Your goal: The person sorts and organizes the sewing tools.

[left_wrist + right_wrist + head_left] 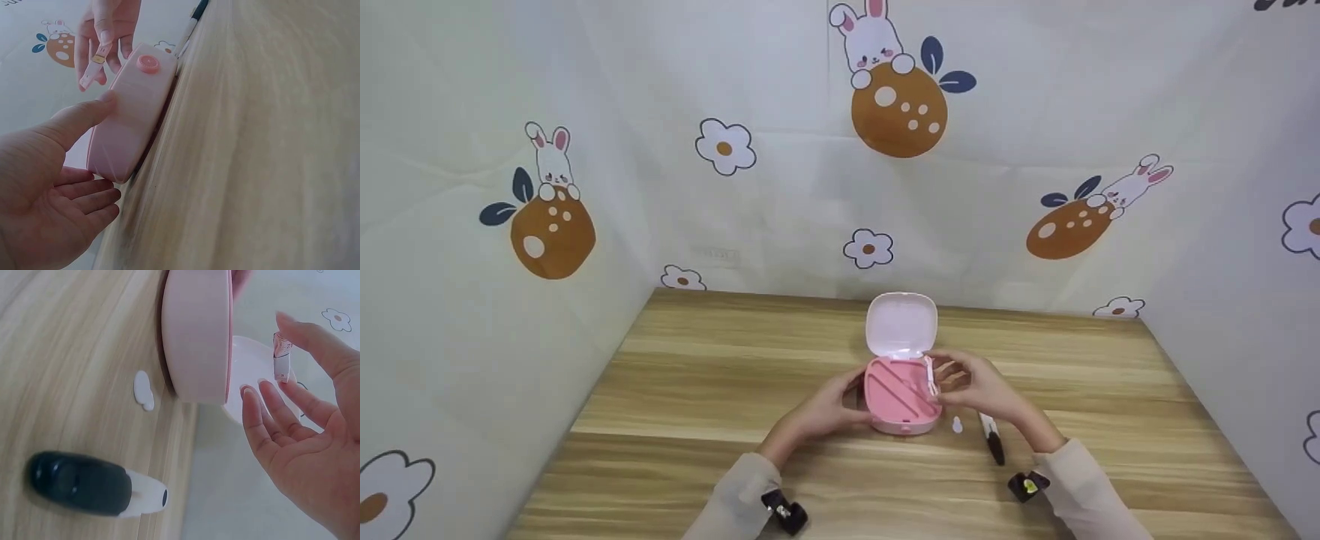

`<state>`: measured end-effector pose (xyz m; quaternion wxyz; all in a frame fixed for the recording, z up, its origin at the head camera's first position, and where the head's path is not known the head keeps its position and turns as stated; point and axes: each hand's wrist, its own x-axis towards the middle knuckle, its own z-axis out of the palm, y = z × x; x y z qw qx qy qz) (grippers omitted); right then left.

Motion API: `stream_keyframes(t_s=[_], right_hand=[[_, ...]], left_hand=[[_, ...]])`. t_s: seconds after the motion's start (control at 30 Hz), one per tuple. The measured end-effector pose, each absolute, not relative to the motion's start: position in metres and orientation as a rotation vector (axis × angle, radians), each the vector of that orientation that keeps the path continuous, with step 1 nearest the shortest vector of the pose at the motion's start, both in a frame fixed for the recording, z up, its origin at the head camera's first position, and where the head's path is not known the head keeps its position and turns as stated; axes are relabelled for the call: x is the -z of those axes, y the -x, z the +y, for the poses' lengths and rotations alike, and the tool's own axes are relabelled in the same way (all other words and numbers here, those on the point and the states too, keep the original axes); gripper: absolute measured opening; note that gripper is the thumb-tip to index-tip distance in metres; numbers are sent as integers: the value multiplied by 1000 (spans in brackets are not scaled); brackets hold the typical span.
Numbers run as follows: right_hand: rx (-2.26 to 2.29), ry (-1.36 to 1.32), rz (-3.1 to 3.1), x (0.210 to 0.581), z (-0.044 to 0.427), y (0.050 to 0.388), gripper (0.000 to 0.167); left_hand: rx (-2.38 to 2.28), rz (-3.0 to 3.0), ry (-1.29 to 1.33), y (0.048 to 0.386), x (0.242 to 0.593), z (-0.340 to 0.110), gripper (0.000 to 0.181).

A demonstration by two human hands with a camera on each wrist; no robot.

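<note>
A pink box [905, 428] stands on the wooden table with its pale lid [901, 324] raised. Inside it is a pink tray [885, 401] with diagonal ridges. My left hand [826, 409] rests against the box's left side; its thumb [90, 119] touches the front wall, and the other fingers are loosely extended. Over the tray's right edge, my right hand [979, 386] pinches a small, narrow white-and-pink strip [282, 357] between thumb and fingers. The strip [95, 66] carries a gold-coloured mark in the left wrist view. What it is, I cannot tell.
Right of the box lies a small white rounded piece [143, 390]. Beyond it is a slim black-and-white pen-like object [81, 484]. Printed fabric walls [780, 202] enclose the wooden table [720, 360] at the back and sides.
</note>
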<state>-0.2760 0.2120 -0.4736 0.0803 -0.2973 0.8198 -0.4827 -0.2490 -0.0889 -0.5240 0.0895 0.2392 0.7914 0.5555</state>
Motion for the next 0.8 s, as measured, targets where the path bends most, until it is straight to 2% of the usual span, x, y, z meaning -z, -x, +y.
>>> stream_keyframes(t_s=[0.8], right_hand=[[1317, 1041, 2399, 475, 190, 282, 64]], left_hand=[[-1653, 2370, -748, 251, 526, -88, 88]])
